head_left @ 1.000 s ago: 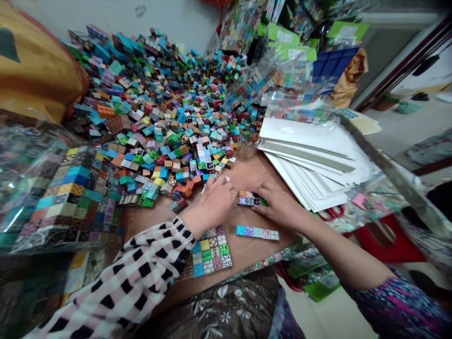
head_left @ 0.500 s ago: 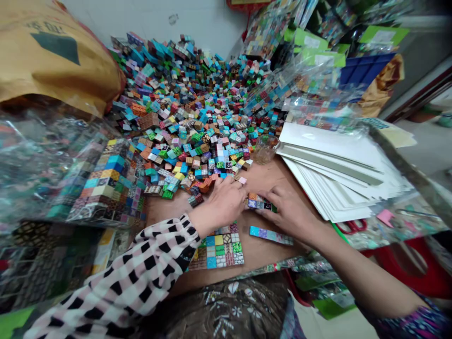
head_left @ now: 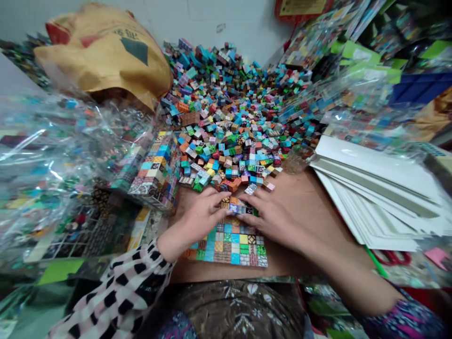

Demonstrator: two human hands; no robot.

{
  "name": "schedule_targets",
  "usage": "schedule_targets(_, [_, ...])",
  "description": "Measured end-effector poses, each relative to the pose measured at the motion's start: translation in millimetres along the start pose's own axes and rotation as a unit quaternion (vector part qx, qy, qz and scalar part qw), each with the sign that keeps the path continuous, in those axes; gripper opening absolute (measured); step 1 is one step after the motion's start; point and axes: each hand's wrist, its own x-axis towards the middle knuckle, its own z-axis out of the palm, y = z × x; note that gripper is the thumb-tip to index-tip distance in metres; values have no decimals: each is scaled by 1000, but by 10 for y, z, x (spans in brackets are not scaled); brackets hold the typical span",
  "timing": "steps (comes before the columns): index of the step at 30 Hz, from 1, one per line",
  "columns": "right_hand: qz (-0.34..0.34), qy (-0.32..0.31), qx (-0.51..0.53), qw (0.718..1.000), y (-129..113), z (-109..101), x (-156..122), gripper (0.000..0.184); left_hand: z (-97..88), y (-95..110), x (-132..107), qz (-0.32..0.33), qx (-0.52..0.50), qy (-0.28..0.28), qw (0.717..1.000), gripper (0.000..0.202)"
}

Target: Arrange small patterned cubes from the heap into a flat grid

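Between the person's two hands, at the far edge of a flat panel of patterned cubes [head_left: 226, 247], sits a short row of cubes [head_left: 233, 207], with orange, violet and dark faces showing. Whether this row touches the panel cannot be told, as fingers cover part of the join. The left hand [head_left: 197, 214] has its left end between thumb and forefinger, parted only by the row's width. The right hand [head_left: 273, 214] grips the other end likewise, thumb on the near side and fingers on the far side, hiding some of the cubes.

Both forearms slant in over a brown work surface [head_left: 296, 195], the left in a black-and-white checked sleeve [head_left: 116, 292]. Just beyond the hands begins a heap of loose cubes [head_left: 226, 117] in many colours, rising against a pale wall [head_left: 243, 28]. To its left are a stacked block of cubes [head_left: 153, 172] in clear wrapping and, farther back, a yellow sack [head_left: 109, 56]. Right of the heap's near edge stands a clear container [head_left: 295, 159], next to a fanned pile of white cards [head_left: 367, 188]. Red handles [head_left: 391, 258] lie by the cards' near edge, near a pink scrap [head_left: 438, 258].
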Motion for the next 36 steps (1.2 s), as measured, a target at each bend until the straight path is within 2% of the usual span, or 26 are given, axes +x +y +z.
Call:
schedule_targets(7, [-9, -82, -8, 997, -349, 67, 438, 39, -204, -151, -369, -95, -73, 101, 988, 40])
schedule_targets(11, [-8, -143, 24, 989, -381, 147, 584, 42, -194, -190, -514, -154, -97, 117, 976, 43])
schedule_targets(14, [-7, -170, 53, 984, -368, 188, 668, 41, -172, -237, -519, -177, -103, 121, 971, 44])
schedule_targets(17, [-5, -166, 29, 986, -381, 226, 723, 40, -159, -308, -476, -178, -96, 128, 971, 45])
schedule_targets(23, [6, -120, -108, 987, -472, 361, 692, 41, -129, -449, -468, -176, -61, 120, 975, 45])
schedule_targets(36, [1, -133, -137, 982, -528, 407, 627, 33, -65, -472, -583, -197, -35, 113, 973, 51])
